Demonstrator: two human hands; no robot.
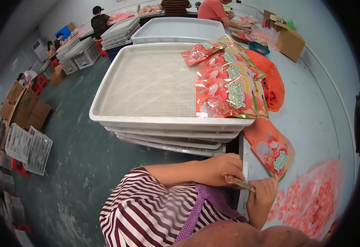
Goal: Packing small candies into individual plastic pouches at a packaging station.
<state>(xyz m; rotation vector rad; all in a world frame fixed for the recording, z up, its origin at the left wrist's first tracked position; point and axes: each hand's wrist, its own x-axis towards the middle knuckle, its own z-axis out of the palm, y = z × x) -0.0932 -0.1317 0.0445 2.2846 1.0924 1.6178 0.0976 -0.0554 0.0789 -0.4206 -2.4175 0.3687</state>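
Note:
Close to my body, over the edge of the white work table (309,119), my left hand (224,168) and my right hand (263,197) pinch a small pouch (240,183) between them. Mostly its narrow greenish edge shows; the rest is hidden by my fingers. Just beyond my right hand lies a flat orange-pink candy pouch (270,150) on the table. A bag of red and pink wrapped candies (307,197) rests to the right of that hand.
Ahead, a stack of white mesh trays (147,82) carries overlapping candy pouches (229,82) on its right side. An orange bag (272,92), a teal bowl (258,48) and a cardboard box (289,41) stand beyond. A person in a pink shirt (213,11) works at the far table.

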